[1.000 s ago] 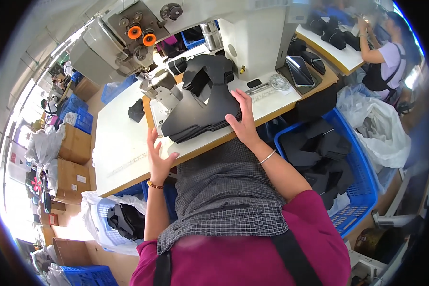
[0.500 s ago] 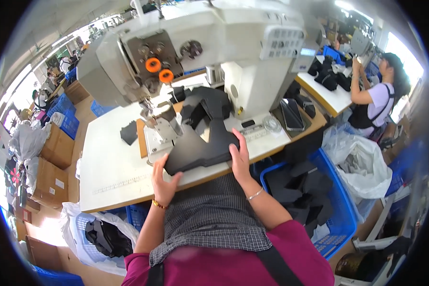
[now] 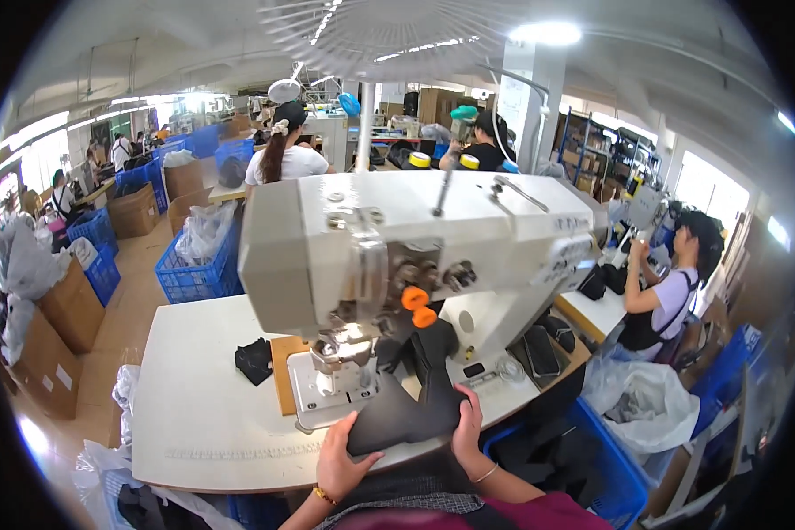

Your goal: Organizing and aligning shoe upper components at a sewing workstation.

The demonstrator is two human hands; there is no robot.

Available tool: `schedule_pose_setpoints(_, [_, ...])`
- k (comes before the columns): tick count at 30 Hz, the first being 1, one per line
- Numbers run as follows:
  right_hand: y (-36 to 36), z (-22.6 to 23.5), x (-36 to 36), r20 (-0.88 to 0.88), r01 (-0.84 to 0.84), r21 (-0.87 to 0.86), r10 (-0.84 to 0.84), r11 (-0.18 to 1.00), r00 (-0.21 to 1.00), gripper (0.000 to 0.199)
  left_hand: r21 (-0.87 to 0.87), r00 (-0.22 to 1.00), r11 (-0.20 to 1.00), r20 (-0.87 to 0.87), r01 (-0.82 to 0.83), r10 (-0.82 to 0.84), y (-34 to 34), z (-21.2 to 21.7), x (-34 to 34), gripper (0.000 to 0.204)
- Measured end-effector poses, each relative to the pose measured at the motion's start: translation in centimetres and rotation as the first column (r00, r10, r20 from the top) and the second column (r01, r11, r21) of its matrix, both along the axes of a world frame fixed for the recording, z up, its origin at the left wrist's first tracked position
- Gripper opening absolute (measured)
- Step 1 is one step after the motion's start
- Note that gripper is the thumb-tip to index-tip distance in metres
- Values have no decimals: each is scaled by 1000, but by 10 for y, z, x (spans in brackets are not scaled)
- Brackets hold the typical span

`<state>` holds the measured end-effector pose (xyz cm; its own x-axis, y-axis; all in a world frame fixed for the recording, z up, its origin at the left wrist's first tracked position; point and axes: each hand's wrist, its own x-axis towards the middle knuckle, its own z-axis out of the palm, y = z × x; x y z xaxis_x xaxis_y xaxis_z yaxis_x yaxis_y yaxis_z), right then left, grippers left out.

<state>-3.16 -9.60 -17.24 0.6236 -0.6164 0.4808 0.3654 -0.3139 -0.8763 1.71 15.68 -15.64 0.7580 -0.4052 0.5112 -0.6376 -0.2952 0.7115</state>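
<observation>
A flat black cut piece [image 3: 406, 419], like sheet material, lies at the front of the white sewing machine's [image 3: 283, 230] table. My left hand [image 3: 343, 458] grips its left edge, thumb toward me and fingers along the side. On the opposite edge, my right hand [image 3: 468, 428] holds it with the fingers pointing away from me. More black pieces [image 3: 435, 349] reach back from it under the machine arm. The lit needle area and metal plate [image 3: 327, 393] stand just left of the held piece. A small black scrap [image 3: 254, 360] rests farther left.
A phone [image 3: 541, 351] and a coil of clear cord [image 3: 511, 368] lie on the right. Below is a blue crate [image 3: 623, 503] of black pieces, beside a white plastic bag [image 3: 645, 389]. Another blue crate [image 3: 199, 283] stands beyond the table. Co-workers [image 3: 671, 287] sit nearby.
The view has tilted up, showing more of the room and the machine's top. Both hands still hold the black piece, which now appears lower and farther right in the picture.
</observation>
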Motion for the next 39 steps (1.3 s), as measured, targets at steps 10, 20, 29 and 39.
schedule_pose_setpoints(10, [2,2,3,-60,69,-47,-71,997,996,46,10,999,999,-20,38,-38,-1,-10,9,92])
schedule_pose_setpoints(20, [-3,1,7,-91,-15,-57,10,998,996,44,58,988,995,-129,-81,88,-4,-1,4,111])
schedule_pose_setpoints(29, [-5,-10,1,52,-344,214,341,914,939,57,102,971,991,-214,-86,106,8,4,4,115])
schedule_pose_setpoints(39, [-7,-12,1,83,-360,242,351,901,933,61,628,996,776,-4,-67,89,35,6,-1,115])
